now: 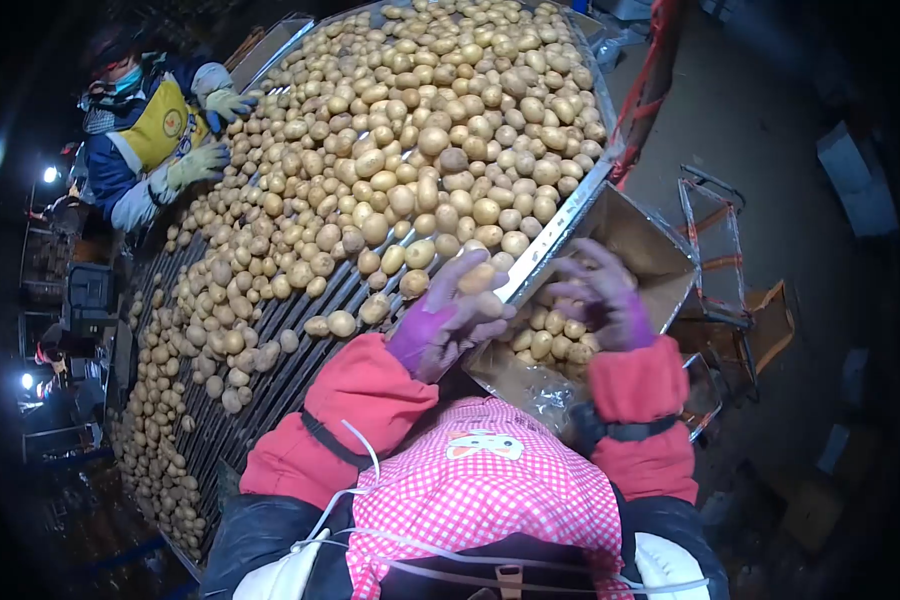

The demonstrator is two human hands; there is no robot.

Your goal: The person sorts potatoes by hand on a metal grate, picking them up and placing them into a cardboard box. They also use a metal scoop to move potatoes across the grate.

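Note:
My left hand (448, 318), in a purple glove, is closed around a pale potato (477, 278) at the near rim of the roller table (300, 325). My right hand (602, 296), also gloved in purple, reaches over the open cardboard box (655, 250) beside the table, fingers spread above the potatoes (550, 335) lying inside it. A great many yellow potatoes (410, 130) cover the rollers beyond my hands. My red sleeves and a pink checked apron fill the lower middle of the view.
Across the table a co-worker (150, 135) in a yellow vest and light gloves (195, 165) handles potatoes. A metal edge rail (560, 225) separates table and box. Folded crates (720, 260) stand to the right on a dark floor.

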